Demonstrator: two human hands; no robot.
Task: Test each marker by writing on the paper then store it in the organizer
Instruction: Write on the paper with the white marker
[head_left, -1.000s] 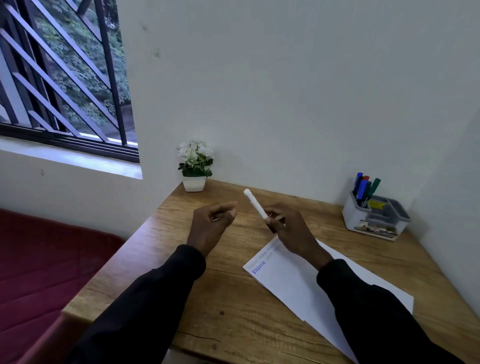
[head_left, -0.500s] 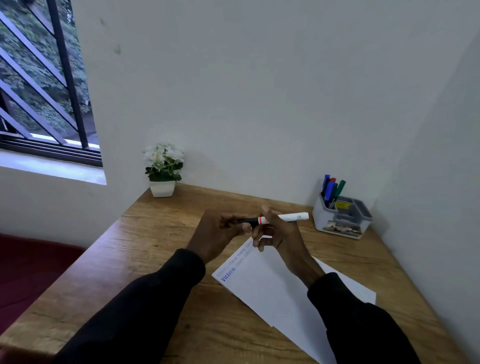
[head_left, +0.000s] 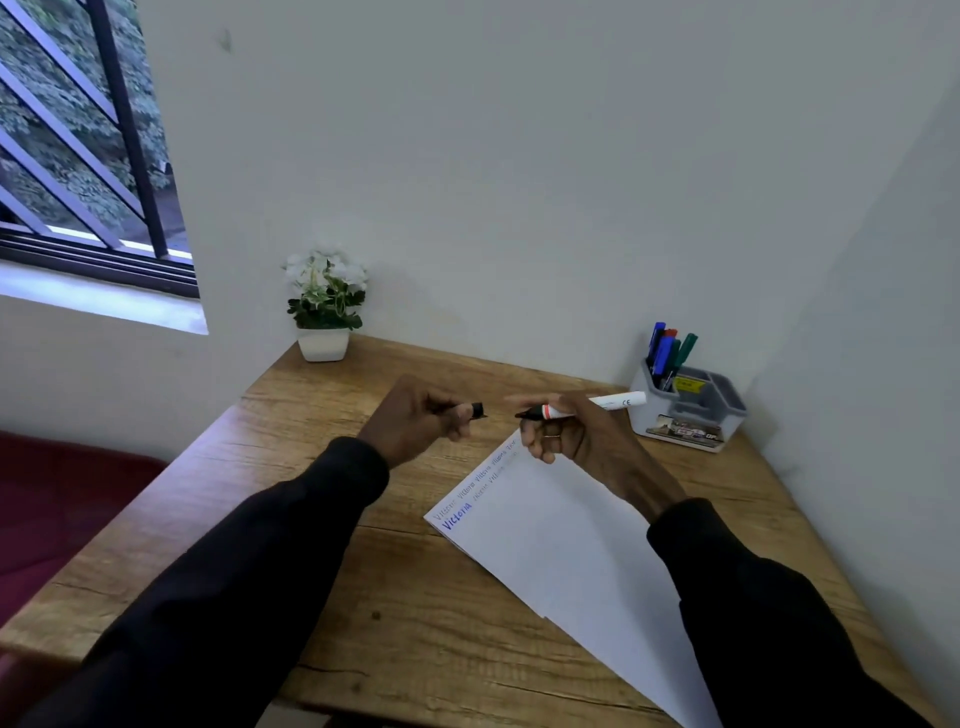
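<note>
Left hand (head_left: 415, 422): fingers curled, with the fingertips pinching a black cap (head_left: 477, 410). We see it held in the air, a small gap left of the marker's tip.
Right hand (head_left: 576, 436): fingers wrapped round the barrel of a white marker (head_left: 618, 401), whose dark tip points left toward the cap.
Marker in hand: uncapped, with a red band just behind the tip. It hangs above the far corner of the paper (head_left: 545, 535) and is not touching it.
Paper: lies flat on the wooden desk (head_left: 363, 551). We read the word "Victoria" repeated along its far-left edge, once in bold blue and several times in fainter ink.
Organizer (head_left: 685, 415): stands at the far right corner of the desk. Its tall rear compartment holds the stored markers (head_left: 667, 348), which are upright, capped in blue, red and green.
Done, in our judgement: several markers are tested and stored, going by the written lines and the filled compartment.
Left, in our judgement: this one marker, since we see no other loose on the desk. We cannot tell whether it has made its mark yet. In either case it must be capped and placed in the organizer.
</note>
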